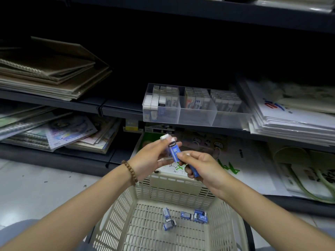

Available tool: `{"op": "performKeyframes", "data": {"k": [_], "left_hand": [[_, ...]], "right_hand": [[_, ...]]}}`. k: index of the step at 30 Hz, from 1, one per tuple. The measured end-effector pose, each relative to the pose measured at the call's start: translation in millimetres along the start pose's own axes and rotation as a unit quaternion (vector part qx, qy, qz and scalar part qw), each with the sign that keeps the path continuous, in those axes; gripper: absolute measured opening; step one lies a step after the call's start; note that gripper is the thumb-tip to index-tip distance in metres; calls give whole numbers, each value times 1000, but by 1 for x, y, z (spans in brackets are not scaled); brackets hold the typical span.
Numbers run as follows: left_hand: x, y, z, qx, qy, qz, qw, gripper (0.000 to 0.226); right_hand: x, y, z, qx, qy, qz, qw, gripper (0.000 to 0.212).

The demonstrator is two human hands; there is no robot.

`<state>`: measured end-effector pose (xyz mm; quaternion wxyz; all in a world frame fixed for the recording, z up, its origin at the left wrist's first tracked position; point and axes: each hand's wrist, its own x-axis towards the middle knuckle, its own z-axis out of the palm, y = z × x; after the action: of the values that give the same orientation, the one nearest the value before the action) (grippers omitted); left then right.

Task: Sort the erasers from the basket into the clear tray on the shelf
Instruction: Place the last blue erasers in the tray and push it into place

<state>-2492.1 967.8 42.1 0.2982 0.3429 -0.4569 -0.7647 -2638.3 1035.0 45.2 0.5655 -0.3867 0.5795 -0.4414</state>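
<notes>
My left hand (151, 157) holds blue-sleeved erasers (173, 148) upright above the basket, a white eraser end showing at its fingertips. My right hand (201, 168) pinches the lower edge of those erasers and grips another blue eraser (194, 171) in its curled fingers. The beige slotted basket (126, 211) stands below both hands, with several blue erasers (200, 216) loose on its floor. The clear tray (196, 115) sits on the shelf edge above, with three compartments. Erasers stand in rows toward the back of each.
Brown notebooks (50, 69) are stacked on the shelf to the left of the tray. White plastic-wrapped packs (293, 113) lie to its right. The lower shelf holds colourful books (70, 131) and printed bags (308, 174). Pale floor (45, 187) lies at left.
</notes>
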Motion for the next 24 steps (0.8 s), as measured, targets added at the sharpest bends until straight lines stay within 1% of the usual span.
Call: {"op": "performKeyframes", "data": {"k": [2, 4, 7, 8, 9, 11, 13, 16, 19, 21, 24], "left_hand": [[1, -3, -1, 41, -1, 28, 999, 27], [2, -3, -2, 44, 34, 43, 998, 23], [4, 0, -7, -12, 100, 20, 995, 22], [4, 1, -9, -22, 108, 8, 994, 23], [3, 1, -9, -8, 113, -1, 994, 25], [1, -2, -9, 59, 104, -13, 993, 30], [-1, -6, -5, 109, 74, -19, 991, 35], [-3, -10, 0, 141, 35, -27, 989, 40], [-3, -11, 3, 177, 22, -28, 984, 45], [-2, -12, 4, 165, 15, -28, 986, 43], [0, -12, 7, 92, 18, -49, 994, 39]], "right_hand": [[0, 1, 5, -5, -8, 2, 1000, 19], [2, -3, 6, 12, -5, 11, 1000, 17], [7, -17, -2, 81, 23, 5, 996, 22], [8, -21, -6, 80, 28, -9, 996, 22], [8, -24, -8, 61, 29, -24, 997, 20], [7, -26, -10, 17, 29, -50, 998, 15], [6, -25, -9, -6, 36, -63, 997, 12], [6, -23, -7, 25, 16, -43, 999, 13], [5, -22, -6, 69, -11, -15, 997, 11], [5, -20, -5, 71, -19, -10, 997, 8], [6, -17, -3, 69, -15, -7, 997, 4]]}}
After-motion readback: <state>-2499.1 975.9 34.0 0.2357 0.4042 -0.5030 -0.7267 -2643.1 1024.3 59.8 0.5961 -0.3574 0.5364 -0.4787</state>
